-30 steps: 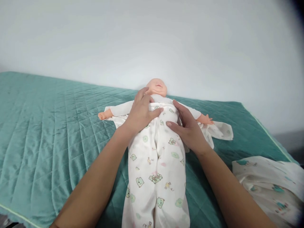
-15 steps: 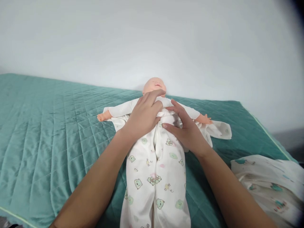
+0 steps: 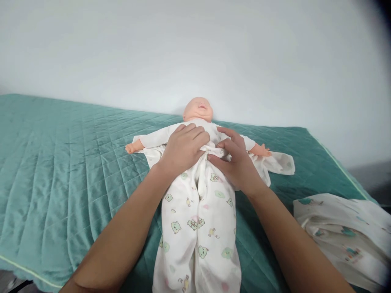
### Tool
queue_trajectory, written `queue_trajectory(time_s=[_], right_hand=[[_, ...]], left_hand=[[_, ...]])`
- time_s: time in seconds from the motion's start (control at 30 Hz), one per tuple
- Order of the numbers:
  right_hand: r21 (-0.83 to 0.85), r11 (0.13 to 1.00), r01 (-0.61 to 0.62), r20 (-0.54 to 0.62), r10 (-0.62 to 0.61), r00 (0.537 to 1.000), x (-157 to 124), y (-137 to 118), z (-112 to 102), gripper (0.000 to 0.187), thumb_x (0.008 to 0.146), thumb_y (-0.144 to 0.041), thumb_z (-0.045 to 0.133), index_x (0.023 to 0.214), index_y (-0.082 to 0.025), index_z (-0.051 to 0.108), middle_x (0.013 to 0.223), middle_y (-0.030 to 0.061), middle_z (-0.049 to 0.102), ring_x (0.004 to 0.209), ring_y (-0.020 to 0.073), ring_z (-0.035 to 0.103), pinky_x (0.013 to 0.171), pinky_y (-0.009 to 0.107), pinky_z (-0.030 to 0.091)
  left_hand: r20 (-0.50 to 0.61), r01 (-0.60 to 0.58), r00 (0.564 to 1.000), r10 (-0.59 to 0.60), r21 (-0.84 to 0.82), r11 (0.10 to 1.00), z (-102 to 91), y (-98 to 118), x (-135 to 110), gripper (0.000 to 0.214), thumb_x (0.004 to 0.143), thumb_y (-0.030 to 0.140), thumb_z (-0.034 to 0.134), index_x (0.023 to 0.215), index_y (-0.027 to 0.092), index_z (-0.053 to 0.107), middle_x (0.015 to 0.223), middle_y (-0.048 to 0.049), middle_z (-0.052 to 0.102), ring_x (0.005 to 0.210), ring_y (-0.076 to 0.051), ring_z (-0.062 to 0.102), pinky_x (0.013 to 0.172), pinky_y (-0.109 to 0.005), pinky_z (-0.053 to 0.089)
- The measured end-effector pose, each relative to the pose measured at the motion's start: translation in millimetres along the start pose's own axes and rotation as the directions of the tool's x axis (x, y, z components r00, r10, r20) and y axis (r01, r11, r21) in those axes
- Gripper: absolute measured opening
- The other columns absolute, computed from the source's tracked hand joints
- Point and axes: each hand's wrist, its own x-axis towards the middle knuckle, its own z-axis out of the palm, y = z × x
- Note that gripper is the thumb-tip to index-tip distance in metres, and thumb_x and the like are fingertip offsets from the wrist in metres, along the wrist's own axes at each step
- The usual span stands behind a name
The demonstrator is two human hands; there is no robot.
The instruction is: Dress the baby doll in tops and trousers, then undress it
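A baby doll (image 3: 199,109) lies on its back, arms spread, in a white long-sleeved top (image 3: 155,136). White baby pants (image 3: 198,228) with a green bear print cover its legs up to the waist. My left hand (image 3: 185,148) is closed on the waist edge at the doll's belly, its thumb tip near the middle. Across from it, my right hand (image 3: 233,158) pinches the same edge between thumb and bent fingers. Both palms hide parts of the waist. Beneath the doll's arms lies a spread white garment (image 3: 281,162); whether it joins the pants I cannot tell.
A green quilted cover (image 3: 76,183) lies under everything, its piped edge at the right and lower left. A folded white printed cloth (image 3: 342,232) rests at the right. Behind the doll's head stands a pale wall (image 3: 195,49).
My left hand has drawn down from the doll's chest and its fingers have curled. The fingers of my right hand have closed in at the waist, and the view has shifted slightly.
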Motion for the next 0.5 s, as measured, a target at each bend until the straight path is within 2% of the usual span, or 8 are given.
queue_trajectory(time_s=[0.17, 0.27, 0.4, 0.5], right_hand=[[-0.163, 0.980, 0.112, -0.064, -0.123, 0.990, -1, 1, 2, 0.024, 0.087, -0.032, 0.069, 0.075, -0.023, 0.050, 0.128, 0.0092, 0.053, 0.121, 0.0319, 0.050, 0.104, 0.055, 0.042], [-0.234, 0.960, 0.152, -0.076, -0.174, 0.982, -2, 1, 2, 0.025, 0.087, -0.034, 0.069, 0.073, -0.023, 0.051, 0.110, 0.0093, 0.056, 0.107, 0.0300, 0.051, 0.096, 0.052, 0.043], [-0.260, 0.937, 0.234, 0.015, -0.238, 0.971, -4, -1, 3, 0.016, 0.083, -0.016, 0.059, 0.073, -0.024, 0.049, 0.094, 0.0070, 0.059, 0.095, 0.0263, 0.051, 0.086, 0.045, 0.044], [-0.266, 0.920, 0.288, 0.077, -0.278, 0.958, -7, -2, 4, 0.020, 0.075, -0.003, 0.048, 0.076, -0.024, 0.050, 0.095, 0.0067, 0.061, 0.092, 0.0242, 0.053, 0.085, 0.041, 0.044]], left_hand=[[-0.021, 0.134, 0.991, -0.134, 0.000, 0.991, -0.6, 2, -8, 0.007, 0.088, 0.019, 0.055, 0.083, 0.023, 0.056, 0.081, -0.0040, 0.063, 0.085, -0.025, 0.057, 0.080, -0.041, 0.039], [-0.066, 0.204, 0.978, -0.200, 0.054, 0.978, -2.3, 1, -24, 0.004, 0.088, 0.024, 0.058, 0.084, 0.023, 0.058, 0.083, -0.0055, 0.064, 0.087, -0.027, 0.057, 0.079, -0.042, 0.038], [-0.109, 0.327, 0.942, -0.318, 0.080, 0.942, -5.5, 2, -57, 0.007, 0.088, 0.025, 0.058, 0.082, 0.024, 0.059, 0.086, -0.0071, 0.063, 0.091, -0.028, 0.056, 0.081, -0.042, 0.039], [-0.128, 0.393, 0.914, -0.385, 0.044, 0.918, -8.1, 5, -80, 0.008, 0.089, 0.026, 0.058, 0.081, 0.023, 0.059, 0.088, -0.0075, 0.062, 0.091, -0.027, 0.056, 0.083, -0.040, 0.041]])
